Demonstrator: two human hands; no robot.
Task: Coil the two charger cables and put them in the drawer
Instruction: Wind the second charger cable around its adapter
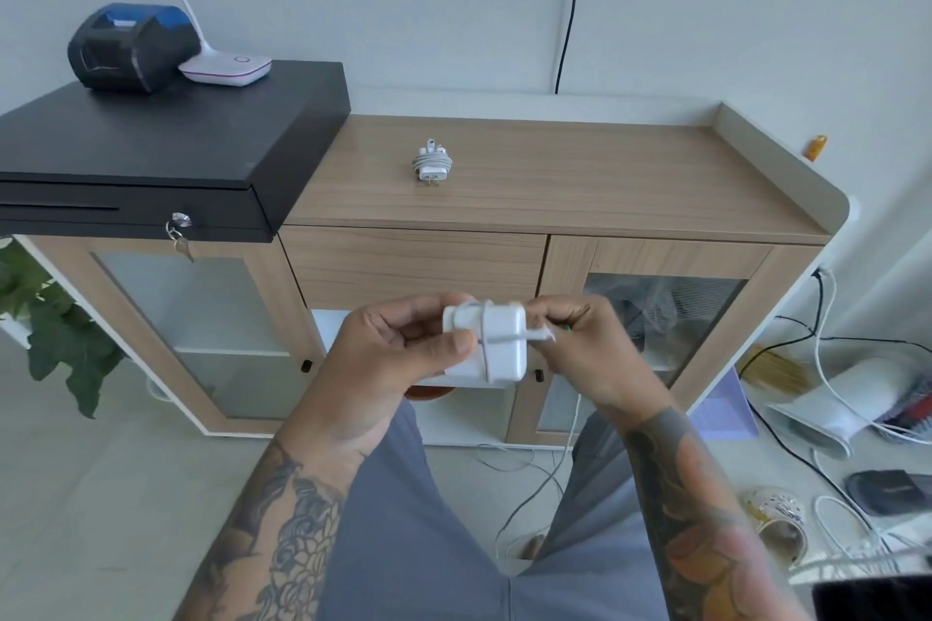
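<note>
Left hand (403, 343) curled tight round the white charger block (486, 343), kept still for winding. Right hand (580, 343) pinching its cable (542, 335), pulling it snug. Other charger (432, 160), coiled already, near the cabinet top's (630, 177) back edge. Drawer (413, 262) below, closed.

Black cash drawer (151, 151) on the cabinet's left end, a key (182, 245) hanging from its front lock. On the drawer's far side, a dark receipt printer (132, 46) with a blue cover, touching a white lamp base (227, 67) to its right. A black cord (572, 10) runs down the far wall. Green plant leaves (55, 318) at the left edge. Loose white and black cables (827, 368) on the floor, right.
</note>
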